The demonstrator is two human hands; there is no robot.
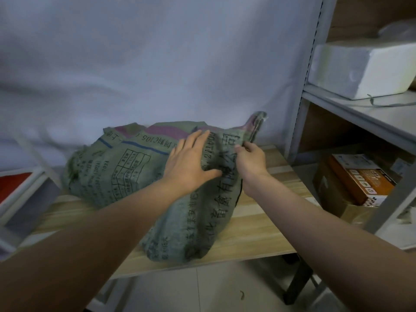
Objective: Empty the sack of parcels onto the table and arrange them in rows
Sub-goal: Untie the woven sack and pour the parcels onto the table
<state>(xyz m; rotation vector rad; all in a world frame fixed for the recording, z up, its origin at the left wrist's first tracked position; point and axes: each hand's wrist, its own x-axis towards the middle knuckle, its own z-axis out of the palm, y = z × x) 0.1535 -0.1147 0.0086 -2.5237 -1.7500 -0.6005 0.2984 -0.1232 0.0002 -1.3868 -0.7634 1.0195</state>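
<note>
Right now the bulging green sack (126,172) lies on the wooden table (254,233), against the white backdrop. Her left hand (191,163) presses flat on it, fingers spread. Just beside, the right hand (251,157) pinches the sack's cloth near its bunched corner.

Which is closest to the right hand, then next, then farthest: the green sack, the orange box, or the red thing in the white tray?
From the right hand, in the head view:
1. Green sack: pinched at its bunched corner, so touching.
2. Orange box: on the lower shelf, off to the right.
3. Red thing: at the far left edge, past the sack.
</note>
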